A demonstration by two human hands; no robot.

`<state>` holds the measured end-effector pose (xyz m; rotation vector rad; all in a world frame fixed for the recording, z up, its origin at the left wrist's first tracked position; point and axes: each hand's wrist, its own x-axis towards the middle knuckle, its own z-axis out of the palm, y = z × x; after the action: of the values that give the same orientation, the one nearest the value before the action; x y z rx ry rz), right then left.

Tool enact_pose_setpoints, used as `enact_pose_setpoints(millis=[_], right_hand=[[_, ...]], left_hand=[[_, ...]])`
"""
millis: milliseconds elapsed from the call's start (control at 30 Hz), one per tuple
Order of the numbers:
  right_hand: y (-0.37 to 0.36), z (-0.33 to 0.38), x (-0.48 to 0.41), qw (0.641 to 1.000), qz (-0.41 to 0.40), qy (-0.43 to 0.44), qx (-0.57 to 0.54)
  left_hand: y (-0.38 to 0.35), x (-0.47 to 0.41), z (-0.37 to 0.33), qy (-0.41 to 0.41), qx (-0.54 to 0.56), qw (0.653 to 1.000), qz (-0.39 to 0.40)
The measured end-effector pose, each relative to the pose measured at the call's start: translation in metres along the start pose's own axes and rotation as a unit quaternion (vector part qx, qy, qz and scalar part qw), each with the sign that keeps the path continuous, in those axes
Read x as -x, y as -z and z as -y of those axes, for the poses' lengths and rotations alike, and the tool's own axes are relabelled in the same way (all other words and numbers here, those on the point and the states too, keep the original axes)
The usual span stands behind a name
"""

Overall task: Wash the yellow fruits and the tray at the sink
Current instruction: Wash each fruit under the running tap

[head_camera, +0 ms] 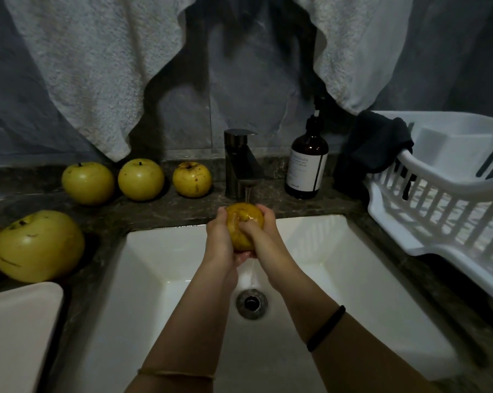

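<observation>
held fruit (244, 225): yellow and wet, directly under the faucet (241, 163) spout, in the water stream (247, 194), over the sink (160, 265)
left hand (220, 236): fingers curled round the left side and underside of the held fruit, gripping it
right hand (261, 231): fingers curled over its front and right side, gripping it; the two hands hide much of the skin
drain (251, 303): in the sink floor, below the faucet and nearer the viewer, partly framed by the forearms
first counter fruit (192, 179): just left of the faucet, on the dark counter (296, 205)
second counter fruit (141, 179) and third counter fruit (88, 182): further left of the faucet, in the same row
large fruit (38, 245): far left of the faucet, nearer the viewer; another yellow fruit beside it is cut by the frame edge
tray (18, 321): white, far left of the faucet, at the lower corner, only partly in view
soap bottle (306, 163): brown pump bottle, just right of the faucet
dark cloth (375, 143): right of the faucet, draped over the corner of the dish rack (438, 194), covering part of its rim
towels (92, 66): pale, hanging on the wall above the faucet, on either side
</observation>
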<state>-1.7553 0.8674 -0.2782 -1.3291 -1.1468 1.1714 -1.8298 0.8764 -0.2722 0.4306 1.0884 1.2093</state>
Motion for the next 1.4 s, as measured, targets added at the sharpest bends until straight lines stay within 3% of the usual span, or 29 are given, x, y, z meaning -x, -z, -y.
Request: enact_pose_setpoints(millis=[167,300,433,500,667,900,1133,1400], right_hand=[[-0.005,-0.007,0.001,0.996,-0.035,0.022,0.085],[0.001,-0.008,0.000,0.980,-0.092,-0.013,0.176],[0.000,-0.008,0.001,0.987,-0.077,-0.051,0.129],[0.000,-0.005,0.002,0.984,-0.068,-0.036,0.161],[0.001,-0.003,0.007,0.980,-0.048,0.023,0.192],[-0.002,-0.007,0.005,0.970,0.004,0.020,0.241],[0.001,-0.006,0.004,0.981,-0.035,0.006,0.190],[0.000,-0.009,-0.005,0.997,-0.055,-0.022,0.057]], left_hand=[[0.000,0.002,0.001,-0.016,-0.026,1.000,0.001],[-0.005,0.005,0.003,-0.050,-0.086,0.995,0.008],[-0.006,0.004,0.003,-0.092,-0.127,0.988,-0.003],[-0.005,0.006,0.003,-0.102,-0.129,0.986,-0.003],[-0.003,0.005,0.002,-0.065,-0.117,0.991,-0.011],[0.003,0.001,0.001,-0.005,-0.098,0.994,-0.050],[-0.002,0.000,0.003,-0.016,-0.120,0.992,-0.048],[-0.009,0.005,0.004,-0.052,-0.124,0.990,-0.032]])
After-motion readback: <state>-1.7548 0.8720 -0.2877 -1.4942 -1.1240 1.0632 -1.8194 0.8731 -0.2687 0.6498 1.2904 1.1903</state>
